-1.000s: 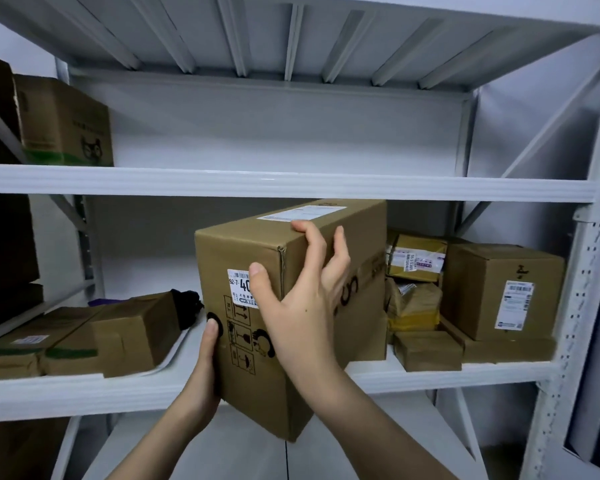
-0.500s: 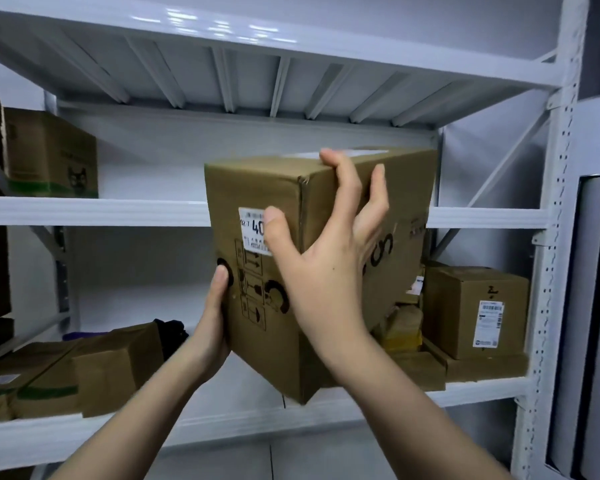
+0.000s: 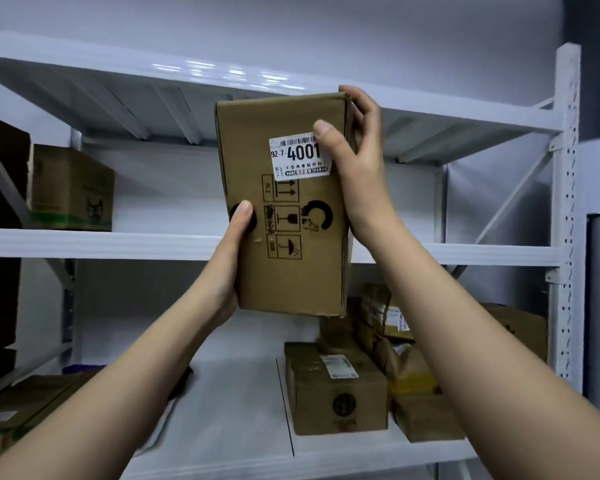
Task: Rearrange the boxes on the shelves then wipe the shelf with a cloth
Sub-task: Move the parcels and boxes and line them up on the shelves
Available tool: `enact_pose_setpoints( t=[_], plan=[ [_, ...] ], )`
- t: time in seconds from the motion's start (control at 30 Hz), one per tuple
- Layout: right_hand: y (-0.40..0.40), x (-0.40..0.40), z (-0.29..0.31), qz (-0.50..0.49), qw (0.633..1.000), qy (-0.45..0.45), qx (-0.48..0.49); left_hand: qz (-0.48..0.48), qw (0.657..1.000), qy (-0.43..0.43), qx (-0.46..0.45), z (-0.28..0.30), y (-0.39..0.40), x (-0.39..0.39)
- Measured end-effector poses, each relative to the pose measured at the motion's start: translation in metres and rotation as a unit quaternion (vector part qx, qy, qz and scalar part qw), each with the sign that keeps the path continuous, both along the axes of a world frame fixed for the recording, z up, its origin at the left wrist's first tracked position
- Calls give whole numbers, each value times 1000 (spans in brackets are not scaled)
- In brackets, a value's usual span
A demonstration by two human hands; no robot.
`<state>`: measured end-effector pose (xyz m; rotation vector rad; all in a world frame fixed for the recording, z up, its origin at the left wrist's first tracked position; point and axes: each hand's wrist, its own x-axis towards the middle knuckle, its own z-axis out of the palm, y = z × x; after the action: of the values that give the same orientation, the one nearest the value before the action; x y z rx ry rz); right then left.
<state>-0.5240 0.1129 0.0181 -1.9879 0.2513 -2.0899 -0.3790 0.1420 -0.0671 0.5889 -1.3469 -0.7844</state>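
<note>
White metal shelving fills the view, pale wall behind. Cardboard box (image 3: 284, 209) is up in the air between both hands, upright, in front of the middle shelf (image 3: 118, 242) edge, touching no shelf. Left hand (image 3: 229, 268) grips its lower left edge, thumb on the front face; right hand (image 3: 354, 157) grips the upper right corner, fingers wrapped round the side, thumb over the label (image 3: 300, 155).

Stiff corrugated card, sharp edges, no sag; probably light to moderate, since two hands lift it high without strain. Fragile and keep-dry marks printed on the front, so handle gently. Diagonal two-corner hold suits it.

Box back, top and contents hidden. Below the right hand, smaller boxes (image 3: 336, 393) on the lower shelf (image 3: 229, 427), partly covered by the right forearm. Left of the left hand, a cat-printed box (image 3: 71, 190). No cloth that I can make out.
</note>
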Motion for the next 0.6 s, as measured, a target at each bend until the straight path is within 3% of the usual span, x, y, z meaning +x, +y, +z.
enact_pose_setpoints(
  t=[0.27, 0.47, 0.6],
  plan=[
    [-41, 35, 40, 111, 989, -10, 101, 86, 994, -63, -9, 54, -8, 37],
    [-69, 79, 36, 82, 976, 82, 183, 181, 983, -37, 16, 82, -27, 77],
    [-80, 100, 30, 58, 973, 98, 198, 176, 983, -34, 29, 89, -39, 99]
  ],
)
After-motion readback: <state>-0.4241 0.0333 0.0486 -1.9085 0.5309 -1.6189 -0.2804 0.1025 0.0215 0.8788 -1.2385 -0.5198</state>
